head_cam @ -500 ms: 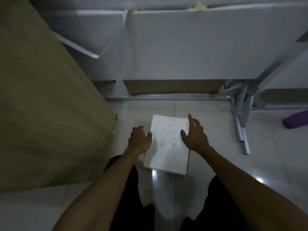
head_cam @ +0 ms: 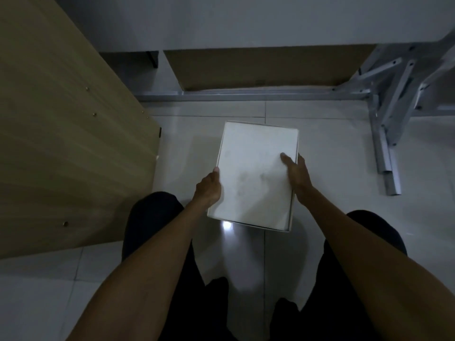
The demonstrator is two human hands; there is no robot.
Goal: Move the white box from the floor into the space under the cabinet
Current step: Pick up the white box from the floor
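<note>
Taking the white box point(head_cam: 256, 175) as the landmark: far to its left stands a wooden panel point(head_cam: 69, 124), its lower corner near the box's left edge; the left hand point(head_cam: 209, 189) clasps the box's left side, thumb at the top edge, the other fingers hidden underneath; the box itself sits between both hands above the tiled floor point(head_cam: 332, 217), whether lifted clear or resting I cannot tell; the right hand point(head_cam: 296, 174) presses its right side, thumb laid over the lid, fingers out of sight; beyond the box a metal rail point(head_cam: 246, 96) runs across, with a brown carton point(head_cam: 266, 67) behind it in the shadowed space under the cabinet point(head_cam: 246, 20); right of the box splay metal legs point(head_cam: 384, 143).

The step in hand looks like the pick-up, grip taken on both sides; the next move calls for carrying the box forward, low enough to pass under the cabinet, over the rail, and finding room beside the carton.
</note>
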